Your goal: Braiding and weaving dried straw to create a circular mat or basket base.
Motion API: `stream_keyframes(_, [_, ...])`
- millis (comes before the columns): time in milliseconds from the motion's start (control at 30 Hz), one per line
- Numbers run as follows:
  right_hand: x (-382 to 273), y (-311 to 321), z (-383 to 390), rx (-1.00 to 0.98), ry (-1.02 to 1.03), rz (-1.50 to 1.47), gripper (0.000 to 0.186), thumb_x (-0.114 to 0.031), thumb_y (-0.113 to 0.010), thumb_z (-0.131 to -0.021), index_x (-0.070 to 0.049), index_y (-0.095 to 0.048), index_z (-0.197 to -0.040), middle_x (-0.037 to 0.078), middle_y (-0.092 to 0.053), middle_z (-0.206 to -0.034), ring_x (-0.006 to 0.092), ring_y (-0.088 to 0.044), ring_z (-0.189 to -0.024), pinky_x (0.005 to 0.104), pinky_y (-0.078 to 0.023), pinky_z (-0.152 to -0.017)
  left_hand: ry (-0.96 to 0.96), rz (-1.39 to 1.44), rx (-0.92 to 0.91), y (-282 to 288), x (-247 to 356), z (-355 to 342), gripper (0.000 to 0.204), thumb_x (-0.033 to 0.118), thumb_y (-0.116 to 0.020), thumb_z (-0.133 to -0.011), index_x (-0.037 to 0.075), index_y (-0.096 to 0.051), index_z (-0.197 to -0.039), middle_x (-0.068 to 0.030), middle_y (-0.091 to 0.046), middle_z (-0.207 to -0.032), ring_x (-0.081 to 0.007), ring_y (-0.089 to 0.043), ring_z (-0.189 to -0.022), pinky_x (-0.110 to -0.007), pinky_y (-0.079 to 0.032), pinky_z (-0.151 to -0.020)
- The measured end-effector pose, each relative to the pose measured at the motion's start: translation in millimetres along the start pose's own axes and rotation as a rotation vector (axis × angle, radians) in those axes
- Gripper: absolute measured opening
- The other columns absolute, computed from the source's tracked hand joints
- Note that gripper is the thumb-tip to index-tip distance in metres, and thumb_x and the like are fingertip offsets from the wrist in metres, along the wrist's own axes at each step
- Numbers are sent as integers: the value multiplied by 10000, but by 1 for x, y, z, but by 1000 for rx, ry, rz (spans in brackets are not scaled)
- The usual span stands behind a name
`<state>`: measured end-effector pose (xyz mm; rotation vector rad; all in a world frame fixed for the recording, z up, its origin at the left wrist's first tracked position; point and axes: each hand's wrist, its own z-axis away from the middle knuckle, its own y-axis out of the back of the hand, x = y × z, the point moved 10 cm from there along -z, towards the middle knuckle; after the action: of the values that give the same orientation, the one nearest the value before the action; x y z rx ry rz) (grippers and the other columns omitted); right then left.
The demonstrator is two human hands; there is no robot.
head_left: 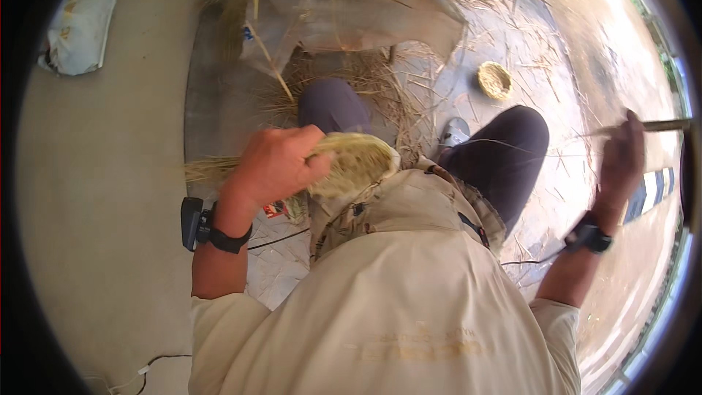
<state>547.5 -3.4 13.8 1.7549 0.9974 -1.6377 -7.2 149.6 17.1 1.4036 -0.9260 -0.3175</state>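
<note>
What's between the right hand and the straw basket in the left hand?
In the head view, the bent right leg lies between the right hand and the straw basket; a thin strand runs across it.

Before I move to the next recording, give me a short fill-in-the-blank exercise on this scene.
1. The woven straw piece at the lap is held by the person's ____ hand.
2. Touching or apart: the right hand and that piece are ____.
3. In the picture, the small straw bowl lies to the ____ of the white bag.
4. A black band circles the left ____.

Missing words: left; apart; right; wrist.
</note>
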Motion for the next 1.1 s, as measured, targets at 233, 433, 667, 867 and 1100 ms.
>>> stream_keyframes(233, [109,-312,150,-988,-415,-122,498,-325,-530,-1139,18,-576,-1498,40,-727,-1197,70,-581,-984,236,-494,-833,14,367,-258,-44,65,-32,395,122,-707,-890,42,-696,-1277,-200,-754,-888,-351,-775,-823,-409,-603,-695])
stream_keyframes(433, [154,-235,158,-1136,-473,135,433,-342,-624,-1108,21,-698,-1333,-17,-687,-903,69,-550,-774,263,-458,-673,-92,539,-208,-62,58,-29,436,54,-675,-946,39,-656,-1382,-190,-794,-1089,-317,-798,-971,-358,-625,-853])
stream_keyframes(667, [113,-266,123,-592,-708,-570,343,-339,-624,-1108,-20,-743,-1070,6,-612,-764,110,-541,-654,274,-423,-565,-131,532,-231,-73,60,-38,388,63,-678,-960,29,-679,-1346,-199,-787,-1053,-316,-798,-922,-362,-618,-800])
stream_keyframes(867, [139,-293,73,-711,-724,-496,317,-307,-597,-1117,-28,-727,-1041,-22,-550,-693,111,-498,-578,287,-387,-524,-140,561,-206,-77,57,-36,360,123,-689,-972,47,-697,-1324,-202,-776,-1027,-347,-780,-895,-393,-612,-767])
stream_keyframes(1100, [87,-308,126,-1067,-32,538,429,-369,-727,-1039,12,-682,-846,104,-534,-621,179,-497,-557,390,-435,-553,-156,450,-244,-77,47,-28,339,133,-649,-1015,-14,-641,-1321,-240,-756,-1026,-407,-754,-911,-442,-598,-776])
